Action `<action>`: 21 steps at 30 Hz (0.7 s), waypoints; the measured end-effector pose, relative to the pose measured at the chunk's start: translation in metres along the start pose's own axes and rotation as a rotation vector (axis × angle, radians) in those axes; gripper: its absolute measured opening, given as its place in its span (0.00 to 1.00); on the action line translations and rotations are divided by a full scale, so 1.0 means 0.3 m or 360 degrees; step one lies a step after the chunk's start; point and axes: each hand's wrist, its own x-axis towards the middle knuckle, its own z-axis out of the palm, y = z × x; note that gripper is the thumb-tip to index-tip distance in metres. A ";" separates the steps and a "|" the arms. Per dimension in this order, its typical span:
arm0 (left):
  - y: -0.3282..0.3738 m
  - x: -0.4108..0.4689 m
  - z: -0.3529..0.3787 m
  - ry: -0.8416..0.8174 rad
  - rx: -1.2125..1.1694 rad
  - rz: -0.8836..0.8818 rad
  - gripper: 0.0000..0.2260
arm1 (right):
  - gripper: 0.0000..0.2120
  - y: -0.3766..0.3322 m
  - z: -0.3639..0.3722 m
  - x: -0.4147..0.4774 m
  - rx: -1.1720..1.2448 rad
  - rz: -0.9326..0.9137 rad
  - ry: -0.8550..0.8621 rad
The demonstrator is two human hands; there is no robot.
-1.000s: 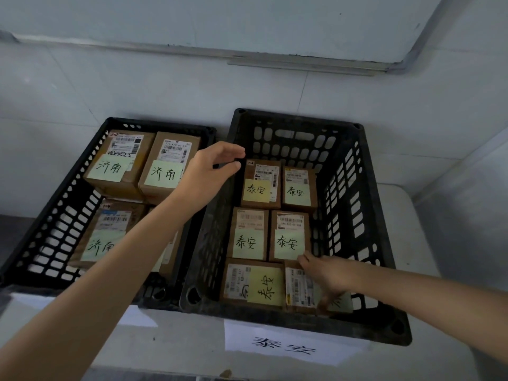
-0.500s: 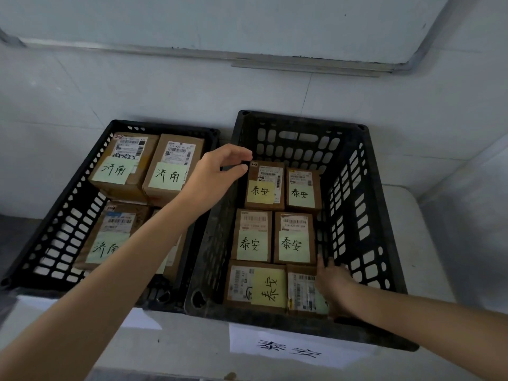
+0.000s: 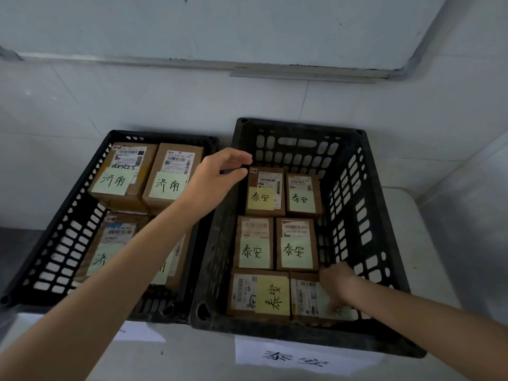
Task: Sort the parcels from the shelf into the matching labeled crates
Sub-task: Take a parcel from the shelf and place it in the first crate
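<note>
On the left, a black slotted plastic crate is sitting on the white tabletop. It is holding four brown cardboard parcels with pale green handwritten notes reading 济南, and the two nearer ones are partly hiding under the forearm. The left hand is hovering over the rims where the two crates are meeting, its fingers and thumb loosely curved and apart, holding nothing.

To its right, a second, deeper black slotted crate is holding six brown cardboard parcels tagged 泰安, packed in three rows of two against its left wall. A white paper sign on the table edge below is carrying the same characters. The right hand is resting on the far right corner of the front-right parcel, fingers bending downward over it. The hand is blurred, so I cannot tell whether it is gripping the box or only nudging it square.

Judging by this, the sorting is running well along. Every readable note is matching its crate, and this parcel is already lying inside the right-hand crate, seemingly being settled into place. The shelf is out of view, so how many parcels are waiting there is impossible to say.
</note>
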 end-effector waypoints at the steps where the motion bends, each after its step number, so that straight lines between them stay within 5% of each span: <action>1: 0.002 0.003 -0.002 -0.0009 0.0010 -0.0001 0.12 | 0.36 0.019 -0.017 -0.010 0.0051 -0.0023 0.0001; 5: 0.013 0.019 -0.004 -0.0032 0.0096 0.0020 0.12 | 0.23 0.101 -0.092 -0.047 0.0464 -0.0057 0.0237; 9: 0.033 0.017 -0.011 0.0008 0.0162 0.0035 0.13 | 0.23 0.204 -0.202 -0.083 0.0803 -0.0029 0.0445; 16: 0.100 -0.082 -0.080 0.0318 0.0380 -0.0021 0.17 | 0.25 0.311 -0.526 -0.268 0.0878 0.0156 0.1100; 21: 0.163 -0.273 -0.188 0.0630 0.0484 -0.0218 0.26 | 0.22 0.242 -0.769 -0.444 0.0902 -0.0103 0.1653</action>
